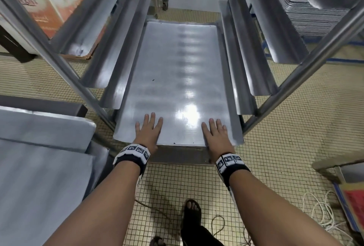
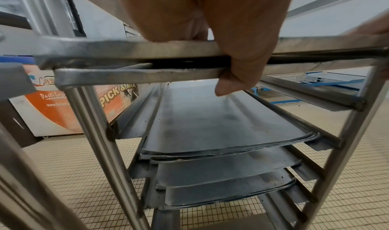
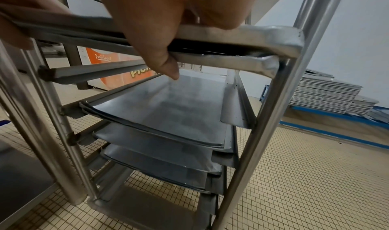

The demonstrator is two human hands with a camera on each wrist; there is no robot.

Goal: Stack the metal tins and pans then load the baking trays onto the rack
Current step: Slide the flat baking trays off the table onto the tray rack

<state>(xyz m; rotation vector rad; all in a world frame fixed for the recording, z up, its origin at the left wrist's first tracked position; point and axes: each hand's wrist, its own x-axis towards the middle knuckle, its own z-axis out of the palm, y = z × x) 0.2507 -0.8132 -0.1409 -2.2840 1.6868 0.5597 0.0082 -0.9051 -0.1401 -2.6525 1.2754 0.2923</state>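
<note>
- Small beige floor tiles (image 1: 285, 119) run under a steel rack (image 1: 307, 62) with angled side rails, which I take as my landmark
- On the rack's top loaded level lies a baking tray (image 1: 173, 80), long and flat, pushed in between the rails with its near edge at the rack's front
- My left hand (image 1: 148, 130) lies flat on the near left part of that tray, fingers straight and slightly spread
- From the left wrist view the left thumb (image 2: 235, 77) hooks under the tray's front edge while the palm presses on top, so the edge is pinched between them
- My right hand (image 1: 215, 134) lies flat on the near right part of the tray, fingers straight and close together
- From the right wrist view the right thumb (image 3: 166, 67) curls under the tray's lip, clamping the edge in the same way
- Below this level I see more trays (image 2: 221, 127) on the lower rails of the rack, several levels filled
- Right of the rack, a stack of flat trays (image 3: 324, 95) sits on a blue frame
- Left of the rack stands an orange and white box (image 2: 63, 110), and nearer to me a grey metal bench (image 1: 39, 167)
- White cable (image 1: 323, 212) lies coiled on the floor right of the rack
</note>
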